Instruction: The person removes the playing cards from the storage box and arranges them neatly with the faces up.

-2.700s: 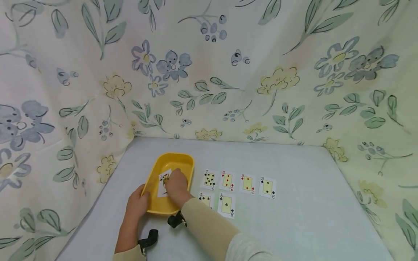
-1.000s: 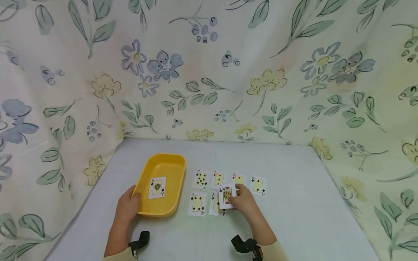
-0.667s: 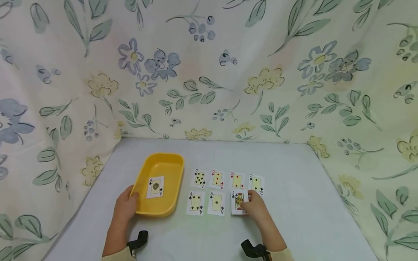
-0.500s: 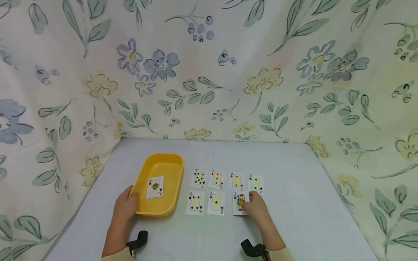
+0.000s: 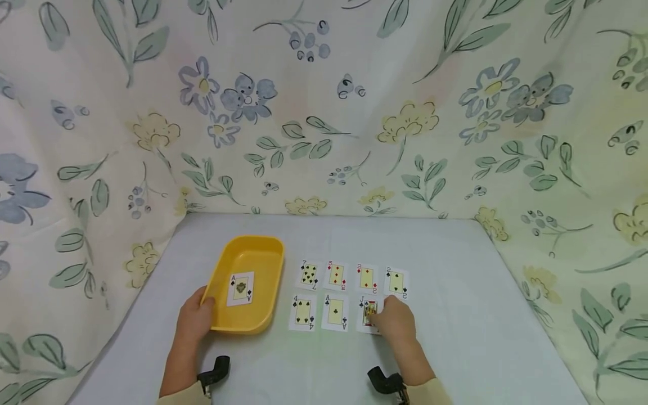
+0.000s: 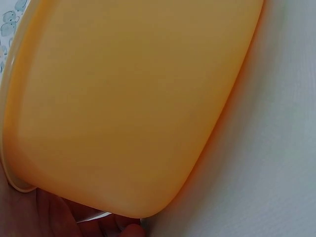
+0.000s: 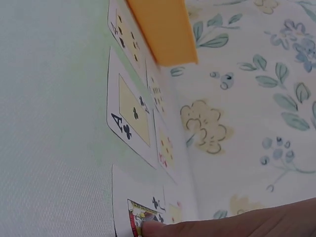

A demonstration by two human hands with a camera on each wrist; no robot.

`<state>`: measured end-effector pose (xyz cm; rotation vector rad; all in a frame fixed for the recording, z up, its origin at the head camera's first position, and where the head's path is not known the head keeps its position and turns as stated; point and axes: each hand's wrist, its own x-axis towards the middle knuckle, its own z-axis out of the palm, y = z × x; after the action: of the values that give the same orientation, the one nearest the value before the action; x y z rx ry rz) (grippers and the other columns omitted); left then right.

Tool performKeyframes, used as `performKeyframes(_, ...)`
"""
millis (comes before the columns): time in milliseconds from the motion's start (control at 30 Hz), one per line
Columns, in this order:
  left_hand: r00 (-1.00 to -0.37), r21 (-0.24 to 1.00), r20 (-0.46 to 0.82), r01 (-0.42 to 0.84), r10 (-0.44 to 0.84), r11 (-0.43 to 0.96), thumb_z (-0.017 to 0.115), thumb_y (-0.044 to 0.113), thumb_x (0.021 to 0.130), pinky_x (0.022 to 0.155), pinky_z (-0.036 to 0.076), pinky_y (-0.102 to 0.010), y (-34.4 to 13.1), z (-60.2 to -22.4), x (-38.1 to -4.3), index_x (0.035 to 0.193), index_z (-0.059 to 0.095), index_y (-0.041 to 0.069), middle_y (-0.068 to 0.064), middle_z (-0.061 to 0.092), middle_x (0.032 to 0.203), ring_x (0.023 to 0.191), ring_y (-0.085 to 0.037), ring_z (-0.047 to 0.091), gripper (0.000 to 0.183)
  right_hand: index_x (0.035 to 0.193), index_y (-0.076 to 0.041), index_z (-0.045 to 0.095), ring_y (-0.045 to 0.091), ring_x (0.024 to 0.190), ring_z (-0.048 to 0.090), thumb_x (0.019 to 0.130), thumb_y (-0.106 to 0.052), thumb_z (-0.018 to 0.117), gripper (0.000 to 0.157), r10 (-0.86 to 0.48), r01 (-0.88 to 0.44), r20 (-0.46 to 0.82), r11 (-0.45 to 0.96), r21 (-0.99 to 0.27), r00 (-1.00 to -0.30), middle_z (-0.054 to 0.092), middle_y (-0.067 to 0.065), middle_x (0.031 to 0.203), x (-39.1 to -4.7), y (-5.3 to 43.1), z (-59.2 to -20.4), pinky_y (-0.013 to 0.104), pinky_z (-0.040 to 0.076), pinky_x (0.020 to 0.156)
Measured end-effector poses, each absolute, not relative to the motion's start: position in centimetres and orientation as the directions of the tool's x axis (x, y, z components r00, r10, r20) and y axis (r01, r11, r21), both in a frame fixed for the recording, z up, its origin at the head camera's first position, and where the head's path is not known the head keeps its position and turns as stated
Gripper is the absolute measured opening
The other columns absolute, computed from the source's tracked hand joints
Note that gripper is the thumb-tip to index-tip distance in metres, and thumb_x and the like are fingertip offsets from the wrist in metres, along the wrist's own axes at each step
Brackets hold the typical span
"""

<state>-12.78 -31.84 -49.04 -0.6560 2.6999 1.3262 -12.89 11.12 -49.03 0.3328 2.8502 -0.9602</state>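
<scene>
My left hand point(image 5: 194, 318) grips the near-left rim of a yellow plastic tray point(image 5: 275, 281), with an ace of spades point(image 5: 240, 289) lying face up inside. In the left wrist view the tray's outer wall point(image 6: 133, 103) fills most of the picture. My right hand point(image 5: 397, 320) is over a jack of clubs point(image 5: 365, 322), one digit pressing on its printed face; the right wrist view shows that fingertip point(image 7: 154, 228) on the card. The jack lies at the right end of the front row, beside an ace of clubs point(image 5: 335, 313). The hand covers the jack's right part.
Left of that ace lies a spade card marked 4 point(image 5: 302, 313). Behind runs another row: a spade card marked 7 point(image 5: 307, 275), a three of diamonds point(image 5: 336, 275), a two of diamonds point(image 5: 367, 279) and a black two point(image 5: 396, 282). Floral cloth point(image 5: 324, 112) hangs behind the table.
My right hand has taken the jack from the tray, carried it right and laid it beside the ace of clubs. The ace of spades now shows in the tray. My left hand stays on the rim.
</scene>
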Motion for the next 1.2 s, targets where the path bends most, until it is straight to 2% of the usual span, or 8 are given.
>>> performKeyframes(267,-0.905,0.749,-0.248,-0.405,-0.344,0.525,0.032,0.024,0.107,0.084,0.041,-0.042,-31.9,-49.0,-12.6,0.156,0.034,-0.003,-0.027,0.051,0.139,0.098,-0.033,0.053,0.056,0.085,0.004,0.060,0.021,0.057,0.054,0.079,-0.020,0.087,0.036,0.170,0.223,-0.151,0.851,-0.475,-0.974,0.056,0.007,0.066,-12.9,11.0,-48.8,0.031,0.041,0.048)
performKeyframes(567,-0.903,0.756,-0.251,-0.407,-0.348,0.512,0.033,0.026,0.108,0.082,0.041,-0.040,-32.0,-49.2,-12.6,0.157,0.034,-0.001,-0.025,0.051,0.139,0.097,-0.032,0.053,0.056,0.084,0.001,0.059,0.020,0.058,0.052,0.081,-0.025,0.086,0.038,0.163,0.224,-0.165,0.845,-0.486,-0.973,0.055,0.006,0.066,-12.6,11.3,-49.1,0.030,0.039,0.049)
performKeyframes(833,-0.906,0.751,-0.244,-0.403,-0.346,0.523,0.033,0.025,0.107,0.079,0.042,-0.038,-32.2,-49.4,-12.8,0.156,0.036,-0.001,-0.024,0.055,0.134,0.093,-0.030,0.055,0.056,0.098,0.004,0.061,0.021,0.060,0.052,0.087,-0.028,0.081,0.039,0.140,0.196,-0.146,0.839,-0.508,-0.979,0.059,0.007,0.071,-12.8,10.3,-47.8,0.032,0.040,0.051)
performKeyframes(1033,-0.903,0.755,-0.249,-0.407,-0.349,0.514,0.033,0.026,0.107,0.080,0.041,-0.039,-32.2,-49.3,-12.9,0.156,0.036,-0.001,-0.024,0.054,0.135,0.095,-0.030,0.054,0.056,0.098,-0.002,0.064,0.018,0.061,0.052,0.091,-0.027,0.078,0.030,0.050,0.096,-0.104,0.853,-0.513,-0.993,0.060,0.005,0.074,-13.9,7.2,-47.0,0.031,0.041,0.054)
performKeyframes(1200,-0.902,0.753,-0.248,-0.410,-0.354,0.516,0.033,0.026,0.107,0.079,0.042,-0.038,-32.1,-49.3,-12.8,0.155,0.038,-0.001,-0.024,0.055,0.132,0.092,-0.030,0.054,0.055,0.102,-0.002,0.068,0.017,0.065,0.051,0.090,-0.027,0.079,0.031,-0.094,-0.055,-0.050,0.856,-0.514,-0.994,0.062,0.006,0.084,-14.5,3.8,-46.2,0.033,0.045,0.058)
